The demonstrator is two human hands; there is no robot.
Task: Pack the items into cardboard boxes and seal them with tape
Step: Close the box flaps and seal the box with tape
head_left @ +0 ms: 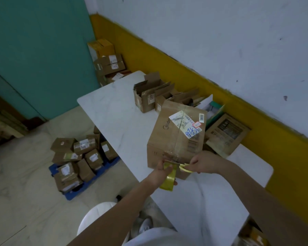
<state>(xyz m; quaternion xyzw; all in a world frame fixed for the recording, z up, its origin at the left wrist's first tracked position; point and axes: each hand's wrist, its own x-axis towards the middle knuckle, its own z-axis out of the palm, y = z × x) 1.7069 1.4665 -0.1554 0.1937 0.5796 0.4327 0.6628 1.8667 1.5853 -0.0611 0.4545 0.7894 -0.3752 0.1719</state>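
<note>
**Tape meets the box front**

Our left hand (163, 168) curls its fingers round the yellow tape roll (168, 179) at the near face of the cardboard box (174, 137), which sits on the white worktop (114, 112). Our right hand (205, 163) pinches the yellow scissors (184, 168) beside it.

We see a closed brown cardboard box (160, 139), labels on top, clear tape (176, 148) running down its middle seam, lying askew on the white table (114, 112). Held at its 6 o'clock edge is a yellowish tape roll (168, 176), with yellow-handled scissors (185, 168) at the roll's 2 o'clock.
</note>
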